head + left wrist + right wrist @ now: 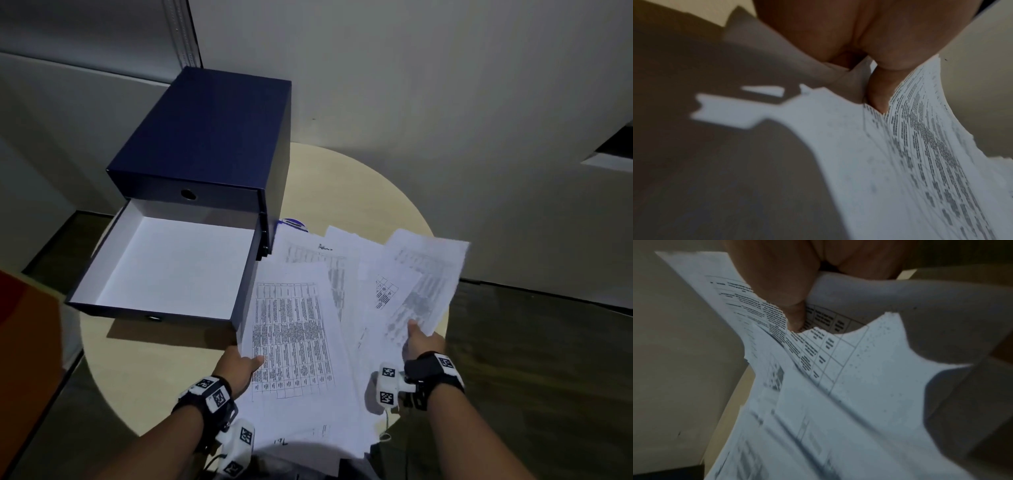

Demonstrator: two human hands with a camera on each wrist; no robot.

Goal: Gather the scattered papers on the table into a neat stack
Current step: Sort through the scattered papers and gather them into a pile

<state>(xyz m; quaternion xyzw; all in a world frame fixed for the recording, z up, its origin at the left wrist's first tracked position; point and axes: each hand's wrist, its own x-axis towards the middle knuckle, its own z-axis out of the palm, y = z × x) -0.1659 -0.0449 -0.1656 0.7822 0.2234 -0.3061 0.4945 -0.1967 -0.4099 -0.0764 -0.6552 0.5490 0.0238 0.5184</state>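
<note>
Both hands are on the papers (301,329) — the left hand (239,366) pinches the near-left edge of the fan, thumb on top over the printed table, while the right hand (419,341) pinches the near corner of the sheets splayed out to the right, thumb on top and fingers hidden beneath. From the left wrist view, the thumb (879,91) presses down on a curling bundle of sheets; the right wrist view shows much the same, paper bowing away from the grip. The fan sits above the round table (342,185), just right of the blue drawer box (212,137), whose lower drawer (178,263) stands pulled out and bare. The risk from here, I'd say: the sheets between the two grips are loose and overlapping, so drawing the hands together could let middle pages slide out, buckle or crease — and the far corners beyond the right hand's grip droop freely and could catch the drawer wall. The count: two hands, one box with two drawers, one table, and at least five sheets showing, though overlaps hide the true number.
</note>
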